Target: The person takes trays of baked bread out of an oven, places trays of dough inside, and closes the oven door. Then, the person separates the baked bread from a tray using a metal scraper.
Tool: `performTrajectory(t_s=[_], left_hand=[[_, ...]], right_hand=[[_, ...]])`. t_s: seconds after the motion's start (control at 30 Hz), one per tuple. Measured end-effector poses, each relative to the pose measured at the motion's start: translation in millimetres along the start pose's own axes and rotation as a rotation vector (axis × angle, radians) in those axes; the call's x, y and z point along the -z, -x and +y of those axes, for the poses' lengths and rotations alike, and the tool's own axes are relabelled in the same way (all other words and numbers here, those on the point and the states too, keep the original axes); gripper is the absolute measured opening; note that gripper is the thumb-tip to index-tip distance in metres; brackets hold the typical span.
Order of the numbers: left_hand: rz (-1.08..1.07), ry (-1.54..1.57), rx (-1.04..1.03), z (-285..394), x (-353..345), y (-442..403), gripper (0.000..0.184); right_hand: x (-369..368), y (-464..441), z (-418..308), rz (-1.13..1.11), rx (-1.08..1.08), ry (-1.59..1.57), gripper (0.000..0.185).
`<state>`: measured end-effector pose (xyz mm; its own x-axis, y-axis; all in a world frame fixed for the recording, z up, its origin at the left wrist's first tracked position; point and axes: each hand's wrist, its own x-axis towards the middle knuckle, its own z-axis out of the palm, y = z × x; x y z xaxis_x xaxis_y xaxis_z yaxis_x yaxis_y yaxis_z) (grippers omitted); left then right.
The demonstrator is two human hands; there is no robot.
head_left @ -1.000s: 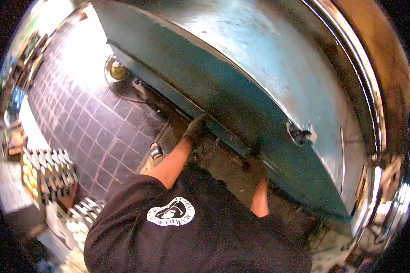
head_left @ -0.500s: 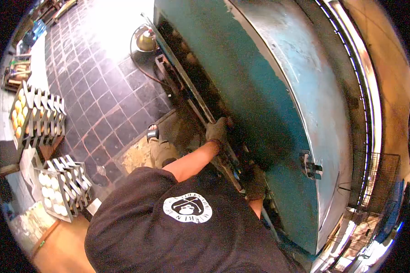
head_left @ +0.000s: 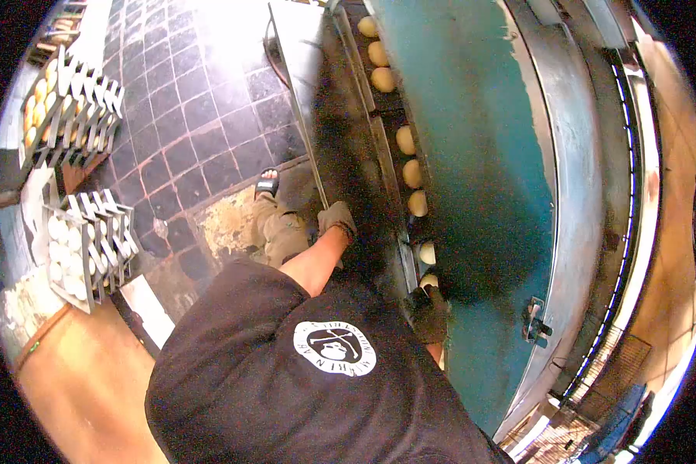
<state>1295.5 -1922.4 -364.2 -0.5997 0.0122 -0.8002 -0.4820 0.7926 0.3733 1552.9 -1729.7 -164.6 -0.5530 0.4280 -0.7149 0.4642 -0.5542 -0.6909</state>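
My left hand [head_left: 339, 220], in a grey-brown work glove, is closed on the edge of a long metal oven door [head_left: 308, 124] that hangs open. Inside the opening of a blue-green oven [head_left: 472, 139], a row of round pale buns [head_left: 405, 141] shows along the front. My right hand [head_left: 427, 313], in a dark glove, is at the near end of this opening, close beside the nearest bun [head_left: 429, 281]. Shadow hides how its fingers lie and whether they hold anything.
Two racks stand on the left: one rack [head_left: 77, 112] holds browned buns, the other rack [head_left: 93, 247] white dough balls. Dark floor tiles [head_left: 185, 116] lie beyond my sandalled foot [head_left: 267, 184]. A latch [head_left: 535, 321] sticks out from the oven top.
The oven door has swung away from the oven, and the row of buns has come into view. My left hand has moved left with the door's edge. The camera view has shifted.
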Motion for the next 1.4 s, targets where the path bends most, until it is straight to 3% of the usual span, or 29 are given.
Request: performTrajectory(t_s=[0.03, 0.07, 0.13, 0.17, 0.2, 0.3, 0.37, 0.4, 0.43, 0.47, 0.53, 0.63, 0.7, 0.73, 0.8, 0.83, 0.87, 0.93, 1.03, 1.07, 1.17, 1.27, 1.3, 1.33, 1.4], left_hand=[[0.008, 0.280, 0.168, -3.4, -4.6, -4.8, 0.025], [0.064, 0.561, 0.333, -6.7, -8.9, -9.2, 0.023], [0.180, 0.648, 0.438, -23.6, -47.3, -50.7, 0.025], [0.220, 0.682, 0.478, -29.9, -56.1, -64.2, 0.025], [0.165, 0.434, 0.319, -38.0, -55.9, -71.9, 0.029], [-0.022, -0.315, -0.184, -62.1, -55.3, -87.1, 0.042], [-0.095, -0.556, -0.358, -62.0, -62.0, -81.9, 0.047], [-0.005, 0.315, 0.083, -56.1, -60.4, -73.7, 0.046], [-0.009, 0.747, 0.307, -48.7, -53.9, -63.0, 0.046], [0.091, 1.174, 0.543, -41.3, -47.9, -52.6, 0.046], [0.224, 0.944, 0.590, -29.4, -30.4, -37.8, 0.047], [0.312, 0.824, 0.613, 3.1, -34.9, -19.2, 0.054], [0.304, 0.832, 0.562, 30.0, -37.3, 2.6, 0.060], [0.286, 0.843, 0.514, 41.8, -35.4, 14.7, 0.063], [0.225, 0.866, 0.387, 64.6, -30.6, 44.5, 0.069], [0.179, 0.881, 0.310, 74.0, -25.4, 59.5, 0.072], [0.123, 0.889, 0.232, 81.5, -19.7, 74.1, 0.075], [0.018, 0.892, 0.070, 97.2, -11.0, 96.1, 0.081], [-0.137, 0.868, -0.152, 111.4, -8.2, 104.2, 0.091], [-0.200, 0.868, -0.245, 111.8, -21.5, 92.5, 0.093], [-0.307, 0.780, -0.368, 124.1, -3.6, 103.2, 0.094], [-0.396, 0.891, -0.534, 139.6, -24.3, 79.1, 0.060], [-0.408, 0.861, -0.557, 142.1, -18.7, 80.3, 0.060], [-0.292, 0.588, -0.845, 140.3, -11.1, 75.7, 0.042], [-0.658, 0.825, -0.824, 132.9, -13.9, 56.2, 0.033]], right_hand=[[16.5, -13.0, 10.6, -0.001, -0.008, 0.012, 0.027], [40.4, -28.9, 25.9, 0.029, 0.134, 0.504, 0.028], [36.6, -32.3, 21.8, 0.038, 0.280, 1.013, 0.030], [12.8, -18.8, 8.8, 0.060, 0.065, 0.454, 0.030], [-2.8, -10.3, 0.2, 0.087, -0.150, -0.106, 0.030], [41.9, -34.1, 19.5, -0.037, -0.014, 0.161, 0.029], [7.3, -17.0, 7.2, -0.033, 0.082, 0.356, 0.028], [-18.8, -5.5, 0.6, 0.010, 0.129, 0.462, 0.026], [-6.6, -11.6, 4.6, 0.013, 0.125, 0.466, 0.026], [10.5, -22.2, 9.0, -0.020, 0.024, 0.171, 0.025], [37.6, -39.0, 16.1, -0.052, -0.076, -0.124, 0.024], [31.9, -27.7, 11.9, -0.020, -0.050, 0.052, 0.024], [-29.7, 6.9, -10.1, -0.070, 0.254, 0.714, 0.027], [-34.2, 7.3, -12.8, -0.060, 0.254, 0.704, 0.027], [-29.9, 8.6, -21.9, 0.166, 0.532, 1.679, 0.027], [-3.3, -5.1, -8.3, 0.182, 0.533, 1.664, 0.027], [42.0, -29.2, 19.1, 0.150, 0.411, 1.069, 0.026], [58.4, -37.0, 32.5, 0.118, 0.304, 0.454, 0.025], [-12.4, 4.2, -0.5, 0.108, 0.452, 1.272, 0.031], [-24.9, 11.1, -6.6, 0.121, 0.482, 1.323, 0.028], [-28.5, 8.3, -4.8, 0.106, 0.494, 1.128, 0.022], [-15.9, -2.2, 10.6, 0.115, 0.459, 0.778, 0.018], [-10.2, -8.3, 17.1, 0.103, 0.436, 0.610, 0.018], [-4.4, -15.2, 26.2, 0.067, 0.406, 0.392, 0.019], [10.4, -32.0, 45.7, -0.065, 0.341, -0.093, 0.022]])
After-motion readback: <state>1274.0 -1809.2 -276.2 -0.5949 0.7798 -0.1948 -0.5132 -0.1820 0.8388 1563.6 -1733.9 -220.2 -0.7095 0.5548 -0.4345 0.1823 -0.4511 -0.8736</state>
